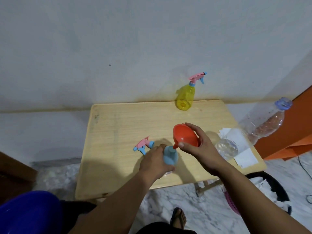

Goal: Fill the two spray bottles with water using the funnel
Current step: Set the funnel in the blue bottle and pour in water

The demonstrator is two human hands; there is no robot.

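Note:
An open blue spray bottle stands near the front of the wooden table. My left hand grips its body. My right hand holds an orange funnel tilted, with its spout at the bottle's neck. The bottle's pink and blue spray head lies on the table to the left. A yellow spray bottle with its spray head on stands at the far edge by the wall. A large clear water bottle with a blue cap stands at the right.
White papers lie under the water bottle at the table's right edge. A blue tub sits at the lower left. A dark bin and a pink basket stand on the floor to the right. An orange cabinet is beyond.

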